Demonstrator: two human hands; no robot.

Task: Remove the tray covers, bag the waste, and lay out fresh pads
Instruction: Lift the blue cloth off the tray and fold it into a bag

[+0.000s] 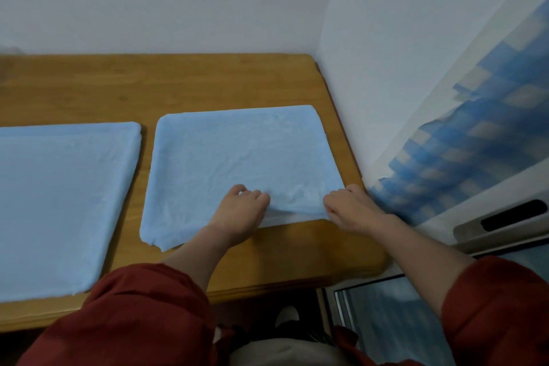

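Left hand (242,205) rests palm down on the near edge of the right blue pad (237,163), fingers curled into the sheet; a firm pinch cannot be confirmed. Right hand (352,206) lies at the pad's near right corner, fingers bent against the edge. Second blue pad (62,199) lies flat left of the left hand, apart, both on the wooden table (184,83).
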